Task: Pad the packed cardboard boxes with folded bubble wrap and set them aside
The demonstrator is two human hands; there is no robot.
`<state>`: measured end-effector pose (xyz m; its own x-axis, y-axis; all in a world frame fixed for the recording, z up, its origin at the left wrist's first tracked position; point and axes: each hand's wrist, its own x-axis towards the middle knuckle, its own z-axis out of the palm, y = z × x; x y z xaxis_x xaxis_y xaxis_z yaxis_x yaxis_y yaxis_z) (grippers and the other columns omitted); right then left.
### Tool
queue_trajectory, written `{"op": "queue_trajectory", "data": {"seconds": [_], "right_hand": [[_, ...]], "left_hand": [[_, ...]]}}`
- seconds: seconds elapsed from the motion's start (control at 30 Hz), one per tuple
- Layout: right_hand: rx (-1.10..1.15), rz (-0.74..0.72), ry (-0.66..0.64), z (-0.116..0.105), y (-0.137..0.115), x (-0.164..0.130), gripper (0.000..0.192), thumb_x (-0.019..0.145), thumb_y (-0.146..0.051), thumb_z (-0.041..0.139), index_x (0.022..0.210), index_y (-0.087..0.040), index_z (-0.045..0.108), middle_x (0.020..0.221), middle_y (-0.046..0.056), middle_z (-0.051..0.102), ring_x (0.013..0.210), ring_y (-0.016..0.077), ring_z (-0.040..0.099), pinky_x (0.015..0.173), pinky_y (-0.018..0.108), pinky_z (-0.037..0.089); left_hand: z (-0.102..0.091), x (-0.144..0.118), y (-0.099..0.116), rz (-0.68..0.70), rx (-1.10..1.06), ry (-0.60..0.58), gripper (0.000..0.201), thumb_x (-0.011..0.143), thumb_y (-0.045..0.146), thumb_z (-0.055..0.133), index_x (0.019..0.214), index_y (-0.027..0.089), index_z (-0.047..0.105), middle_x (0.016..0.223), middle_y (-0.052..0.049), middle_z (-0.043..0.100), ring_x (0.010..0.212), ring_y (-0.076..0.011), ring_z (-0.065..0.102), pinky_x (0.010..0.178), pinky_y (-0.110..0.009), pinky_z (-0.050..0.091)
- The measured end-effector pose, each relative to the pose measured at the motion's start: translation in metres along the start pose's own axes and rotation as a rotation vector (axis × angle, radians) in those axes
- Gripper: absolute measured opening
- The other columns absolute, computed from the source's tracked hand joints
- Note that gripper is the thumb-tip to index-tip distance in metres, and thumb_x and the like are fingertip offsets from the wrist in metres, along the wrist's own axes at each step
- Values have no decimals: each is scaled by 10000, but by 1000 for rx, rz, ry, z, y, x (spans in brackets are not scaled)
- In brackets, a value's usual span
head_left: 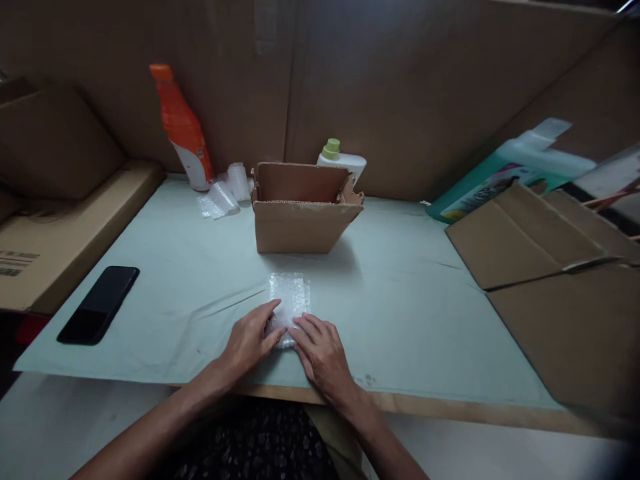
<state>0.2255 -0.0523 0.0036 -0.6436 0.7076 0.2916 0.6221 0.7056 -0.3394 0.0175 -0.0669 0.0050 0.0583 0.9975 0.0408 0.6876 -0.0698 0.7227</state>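
Note:
A piece of clear bubble wrap (289, 291), folded into a small rectangle, lies flat near the table's front edge. My left hand (251, 335) holds its left side, the thumb across the lower part and the other fingers along the edge. On the right side, my right hand (321, 348) grips the lower corner with bent fingers, its thumb close to the left one. Whether anything is inside the wrap I cannot tell. Just beyond it stands an open cardboard box (295, 228), its inner floor hidden from here.
Behind the box is a white bottle with a green cap (331, 148). Small bubble-wrap rolls (220, 198) lie by an orange bottle (187, 137). A phone (99, 305) rests at left, near a cardboard box (110, 220). At right are a green jug (487, 175) and another box (560, 320).

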Motion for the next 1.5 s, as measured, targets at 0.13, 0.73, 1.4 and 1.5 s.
{"op": "queue_trajectory", "data": {"seconds": [0.13, 0.73, 1.4, 1.5], "right_hand": [[80, 29, -104, -15, 0, 12, 215, 948, -134, 533, 1081, -211, 684, 1047, 76, 751, 1006, 255, 637, 907, 439, 462], [299, 238, -10, -9, 18, 42, 248, 939, -219, 578, 1165, -220, 680, 1127, 90, 756, 1001, 259, 683, 886, 426, 519], [619, 373, 183, -133, 51, 76, 300, 896, -446, 656, 1114, -255, 734, 996, 44, 761, 829, 218, 717, 681, 293, 593], [328, 239, 327, -182, 65, 111, 294, 912, -447, 642, 1136, -275, 726, 968, 29, 757, 792, 202, 705, 661, 295, 568]], "left_hand": [[-3, -29, -3, 405, 103, 184, 440, 907, 290, 622, 1335, 202, 561, 1325, -157, 608, 1228, -299, 561, 1019, -477, 474], [2, 9, -1, -311, -535, 151, 641, 849, 492, 617, 1365, 143, 467, 1188, -147, 637, 1018, -249, 648, 872, -401, 547], [-86, 120, 55, 532, 205, 524, 699, 892, 341, 658, 1507, 202, 357, 1482, -162, 492, 1443, -362, 370, 1186, -569, 275], [-98, 146, 57, 525, 441, 432, 365, 925, 226, 572, 1288, 185, 586, 1210, -115, 677, 1213, -306, 590, 1177, -591, 258]]}}
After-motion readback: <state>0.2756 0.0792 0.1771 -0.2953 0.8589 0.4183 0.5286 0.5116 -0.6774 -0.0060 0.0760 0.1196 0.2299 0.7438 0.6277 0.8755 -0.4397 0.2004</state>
